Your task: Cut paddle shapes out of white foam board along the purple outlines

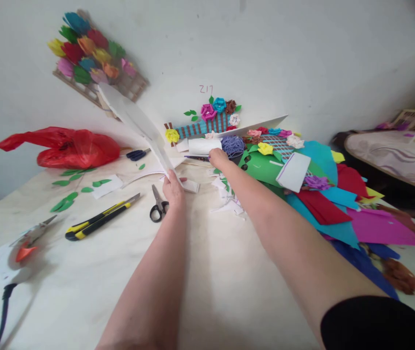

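My left hand (173, 190) grips the lower end of a large white sheet of paper or card (139, 127), which stands tilted up to the left. Farther back, my right hand (218, 158) looks closed, its fingertips mostly hidden. It is beside a white paper roll (205, 146) and a dark patterned pen-like stick (198, 158). Whether it holds anything is unclear. Behind it to the right lies a bundle of purple-blue yarn (232, 146). Black-handled scissors (159, 206) rest just left of my left wrist. White paper scraps (229, 201) are strewn below my right hand.
On the left lie a yellow-black utility knife (102, 217), a corded glue gun (17, 250), green paper leaves (64, 201) and a red plastic bag (79, 148). Coloured sheets (342, 204) pile up on the right. Paper flowers (208, 112) decorate the wall.
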